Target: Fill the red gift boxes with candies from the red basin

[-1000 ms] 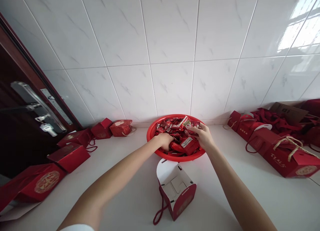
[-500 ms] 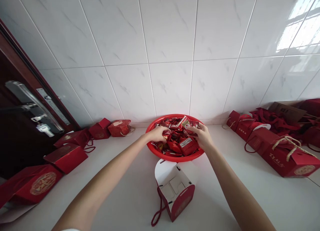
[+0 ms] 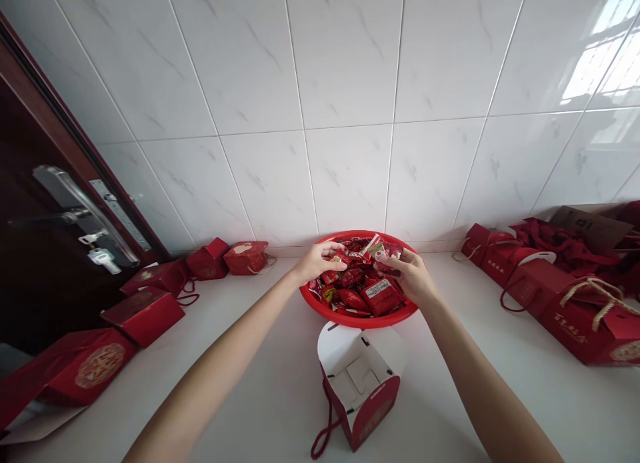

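Left hand (image 3: 320, 263) is over the left side of the red basket (image 3: 360, 321), palm side turned in over the wrapped packets (image 3: 353, 299). Thumb and fingers curl toward each other; can't tell if they're closed on a wrapper. Right hand (image 3: 413, 276) is at the right side, thumb and fingertips clamped on a small red packet (image 3: 393, 251). Looks like a light fingertip grip, which suits thin crinkly wrap and leaves the palm out of the pile.

Basket sits on the desk (image 3: 260, 396) close to the tiled wall (image 3: 350, 176), centred between both arms, so either hand reaches in without crossing. Its raised rim keeps the loose packets together.

Open box (image 3: 375, 416) stands upright just in front of the basket, flaps spread, white inside facing up. Probably put there to keep the opening near the pile. Its cord handle (image 3: 325, 436) hangs off the left side, out of the mouth.

Closed boxes (image 3: 145, 315) line up at left by the door (image 3: 30, 283). More red boxes (image 3: 570, 313) at right; both groups sit well apart from the basket, so elbow room is good.
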`<act>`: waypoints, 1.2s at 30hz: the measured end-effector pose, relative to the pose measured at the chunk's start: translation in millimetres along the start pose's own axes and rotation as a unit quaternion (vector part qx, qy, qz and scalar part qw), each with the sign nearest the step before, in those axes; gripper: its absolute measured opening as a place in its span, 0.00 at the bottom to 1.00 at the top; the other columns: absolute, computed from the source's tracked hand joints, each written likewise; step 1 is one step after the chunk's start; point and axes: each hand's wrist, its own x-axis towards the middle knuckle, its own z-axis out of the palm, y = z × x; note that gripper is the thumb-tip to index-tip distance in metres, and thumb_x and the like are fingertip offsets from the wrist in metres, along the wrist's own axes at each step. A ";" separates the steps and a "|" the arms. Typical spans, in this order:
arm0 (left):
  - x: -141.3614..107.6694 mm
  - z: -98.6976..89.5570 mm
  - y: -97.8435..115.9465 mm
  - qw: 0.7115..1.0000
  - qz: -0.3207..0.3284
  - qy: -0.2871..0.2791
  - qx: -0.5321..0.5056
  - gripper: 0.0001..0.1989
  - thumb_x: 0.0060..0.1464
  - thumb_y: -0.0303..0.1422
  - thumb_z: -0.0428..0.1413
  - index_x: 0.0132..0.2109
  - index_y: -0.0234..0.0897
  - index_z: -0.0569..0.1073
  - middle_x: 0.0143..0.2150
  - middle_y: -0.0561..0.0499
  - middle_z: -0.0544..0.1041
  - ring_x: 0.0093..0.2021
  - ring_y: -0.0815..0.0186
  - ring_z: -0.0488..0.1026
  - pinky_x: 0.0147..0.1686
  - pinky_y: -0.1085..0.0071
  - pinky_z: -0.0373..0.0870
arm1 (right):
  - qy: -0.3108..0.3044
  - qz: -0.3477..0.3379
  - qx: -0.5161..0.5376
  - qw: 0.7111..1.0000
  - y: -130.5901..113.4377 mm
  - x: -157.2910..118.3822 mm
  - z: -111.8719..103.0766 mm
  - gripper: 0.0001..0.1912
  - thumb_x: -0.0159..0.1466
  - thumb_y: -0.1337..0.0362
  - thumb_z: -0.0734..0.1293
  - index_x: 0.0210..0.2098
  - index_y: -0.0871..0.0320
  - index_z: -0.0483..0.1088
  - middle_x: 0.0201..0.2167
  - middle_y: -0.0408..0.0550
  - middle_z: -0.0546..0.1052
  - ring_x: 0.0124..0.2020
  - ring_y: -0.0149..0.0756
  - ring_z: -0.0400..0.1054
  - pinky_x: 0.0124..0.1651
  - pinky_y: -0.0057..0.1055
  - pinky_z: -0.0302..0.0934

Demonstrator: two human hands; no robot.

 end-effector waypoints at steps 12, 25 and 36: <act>8.1 58.3 46.7 0.985 0.000 0.088 -0.145 0.15 0.42 0.34 0.69 0.35 0.37 0.73 0.32 0.54 0.77 0.32 0.68 0.74 0.32 0.72 0.69 | -0.116 0.060 0.021 0.991 -4.6 -3.2 -1.4 0.16 0.47 0.59 0.82 0.35 0.53 0.80 0.37 0.45 0.82 0.43 0.42 0.75 0.47 0.43 0.74; 22.9 20.3 29.9 0.999 0.019 -0.011 0.042 0.13 0.57 0.40 0.58 0.39 0.34 0.79 0.39 0.45 0.84 0.41 0.59 0.79 0.45 0.63 0.75 | -0.022 0.001 0.063 0.998 -6.6 -1.2 -1.5 0.17 0.46 0.58 0.81 0.34 0.53 0.79 0.35 0.43 0.81 0.38 0.38 0.75 0.36 0.33 0.74; 20.3 70.4 10.4 0.940 0.060 -0.187 0.278 0.12 0.42 0.22 0.61 0.35 0.40 0.82 0.41 0.51 0.84 0.44 0.57 0.78 0.48 0.67 0.71 | 0.019 0.002 0.083 0.996 -10.8 -2.4 2.8 0.19 0.40 0.59 0.83 0.29 0.54 0.77 0.30 0.39 0.79 0.31 0.32 0.72 0.32 0.29 0.71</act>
